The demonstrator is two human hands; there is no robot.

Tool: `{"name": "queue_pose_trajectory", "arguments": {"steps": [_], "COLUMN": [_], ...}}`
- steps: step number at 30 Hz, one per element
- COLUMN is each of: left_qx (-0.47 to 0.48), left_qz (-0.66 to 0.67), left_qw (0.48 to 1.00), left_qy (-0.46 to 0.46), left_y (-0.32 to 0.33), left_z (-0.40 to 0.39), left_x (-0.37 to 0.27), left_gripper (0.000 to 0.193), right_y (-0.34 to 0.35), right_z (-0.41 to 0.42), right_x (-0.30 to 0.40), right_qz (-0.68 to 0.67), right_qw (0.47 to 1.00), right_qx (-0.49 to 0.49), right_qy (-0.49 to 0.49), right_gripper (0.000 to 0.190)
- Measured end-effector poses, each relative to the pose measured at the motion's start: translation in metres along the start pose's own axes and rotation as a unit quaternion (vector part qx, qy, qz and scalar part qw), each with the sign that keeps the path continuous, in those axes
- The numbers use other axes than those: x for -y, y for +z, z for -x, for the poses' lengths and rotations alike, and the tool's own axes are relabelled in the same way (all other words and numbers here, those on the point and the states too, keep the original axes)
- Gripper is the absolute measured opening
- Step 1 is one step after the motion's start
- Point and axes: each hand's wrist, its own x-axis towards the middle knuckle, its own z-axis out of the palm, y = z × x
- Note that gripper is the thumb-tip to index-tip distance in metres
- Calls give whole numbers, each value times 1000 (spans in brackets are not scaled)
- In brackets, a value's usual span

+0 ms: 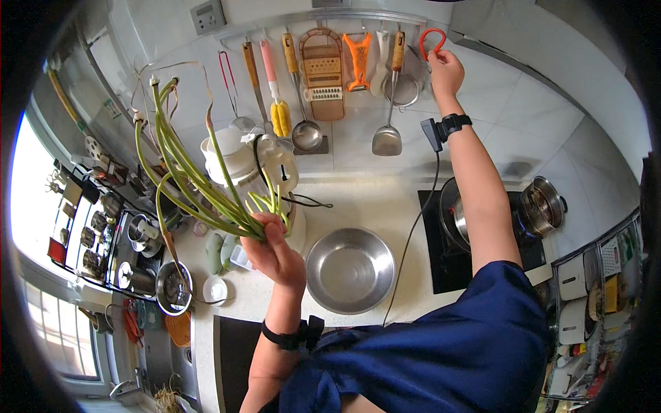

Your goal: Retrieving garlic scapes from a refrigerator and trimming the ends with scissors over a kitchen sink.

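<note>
My left hand [276,255] grips a bunch of long green garlic scapes [247,223]. Their tips, some dry and curling, fan out to the upper left, while short ends stick up beyond my fingers. At the wall on the upper right, my right hand [446,75] has hold of a red-handled tool, apparently scissors [422,42]. One red loop shows above my fingers; the rest is mostly hidden by the hand. Below and between my arms, a wide stainless steel basin [351,271] rests on the pale countertop [330,206].
Several utensils, including a ladle [307,135], a spatula [387,140] and a grater [323,77], hang from a wall rail [320,20]. Right of the basin is a black cooktop [439,273] with a steel pot [542,206] over a blue flame. A cable [413,242] crosses the counter.
</note>
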Motion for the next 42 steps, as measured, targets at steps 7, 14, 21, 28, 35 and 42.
{"name": "queue_pose_trajectory", "arguments": {"steps": [7, 14, 21, 28, 35, 42], "left_qx": [5, 10, -11, -69, -101, -208], "left_qz": [21, 7, -1, -75, -154, -152], "left_qw": [999, 999, 1000, 995, 980, 954], "left_qy": [-26, -30, -11, -5, -70, -155], "left_y": [8, 0, -42, -149, -295, -422], "left_z": [7, 9, 1, -8, -12, -1], "left_x": [3, 4, -6, -33, -56, -67], "left_gripper": [13, 10, 11, 15, 14, 23], "right_y": [-28, -57, -87, -66, -6, -3], "right_z": [18, 99, 181, 295, 461, 610], "right_x": [13, 60, 184, 298, 402, 497], "right_qz": [-47, -379, -588, -639, -637, -615], "right_qw": [996, 910, 727, 670, 651, 535], "right_qx": [-58, 93, 267, 335, 397, 548], "right_qy": [-47, 137, 231, 174, 111, 187], "right_gripper": [16, 7, 11, 16, 21, 7]}}
